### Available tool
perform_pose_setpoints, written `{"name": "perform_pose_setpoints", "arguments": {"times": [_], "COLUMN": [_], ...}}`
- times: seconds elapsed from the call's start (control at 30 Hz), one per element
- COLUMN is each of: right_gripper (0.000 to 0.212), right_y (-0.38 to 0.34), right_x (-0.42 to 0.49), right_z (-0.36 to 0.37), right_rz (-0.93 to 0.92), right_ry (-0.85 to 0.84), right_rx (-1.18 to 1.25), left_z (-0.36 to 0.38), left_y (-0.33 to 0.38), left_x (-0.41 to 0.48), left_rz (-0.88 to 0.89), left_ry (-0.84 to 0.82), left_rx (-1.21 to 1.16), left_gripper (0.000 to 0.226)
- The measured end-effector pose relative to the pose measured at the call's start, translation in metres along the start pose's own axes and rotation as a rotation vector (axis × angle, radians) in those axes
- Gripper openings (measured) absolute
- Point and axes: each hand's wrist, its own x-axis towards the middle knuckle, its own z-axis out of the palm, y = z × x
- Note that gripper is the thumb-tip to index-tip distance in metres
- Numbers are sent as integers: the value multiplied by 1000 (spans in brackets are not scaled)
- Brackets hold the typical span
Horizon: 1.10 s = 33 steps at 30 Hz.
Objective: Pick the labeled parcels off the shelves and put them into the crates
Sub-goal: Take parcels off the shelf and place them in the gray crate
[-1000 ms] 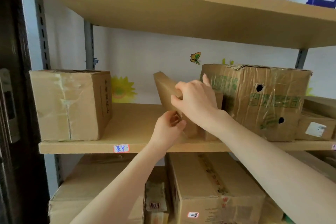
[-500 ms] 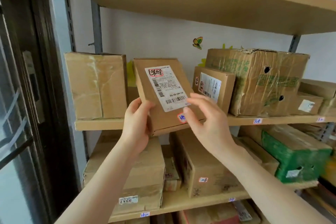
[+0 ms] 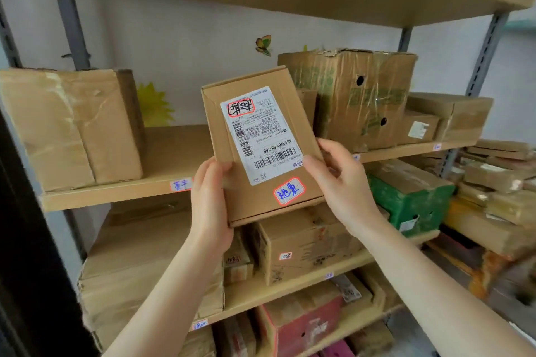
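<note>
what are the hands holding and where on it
A flat labeled cardboard parcel: the left hand grips its lower left edge, the right hand its lower right edge.

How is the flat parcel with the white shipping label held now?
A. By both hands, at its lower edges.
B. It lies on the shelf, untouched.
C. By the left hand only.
A: the left hand grips the parcel at its lower left edge, the right hand at its lower right.

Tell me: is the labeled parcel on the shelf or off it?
Off it. The left hand and right hand hold the parcel in front of the shelf.
</note>
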Motion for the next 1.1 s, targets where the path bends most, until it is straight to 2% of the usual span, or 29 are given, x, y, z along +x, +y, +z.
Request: {"name": "perform_pose_setpoints", "arguments": {"times": [0.07,0.17,0.27,0.47,0.6,0.77,0.9,1.0,1.1], "right_gripper": [25,24,24,25,20,19,17,18,13], "right_y": [11,33,53,91,123,162,192,221,261], "right_x": [-15,-40,-66,-124,-170,-236,-290,-327,-360], "right_z": [-27,-75,-133,-271,-368,-466,-528,-574,-619], "right_rz": [33,99,163,273,392,588,745,847,960], "right_ry": [56,141,248,436,565,741,891,1011,1092], "right_rx": [-1,-25,-30,-38,-60,-69,-79,-116,-139], "left_z": [23,64,111,227,303,377,423,455,486], "left_y": [-21,-58,-98,-184,-253,-339,-408,-471,-537], "left_x": [-11,-35,-60,-126,-175,-232,-274,-299,-320], "left_rz": [40,64,34,-51,-197,-384,-598,-802,-958], "left_ry": [-36,-80,-139,-275,-400,-583,-762,-888,-951], "left_rx": [27,78,123,158,176,289,352,465,541], "left_gripper": [11,14,20,16,8,24,23,34,35]}}
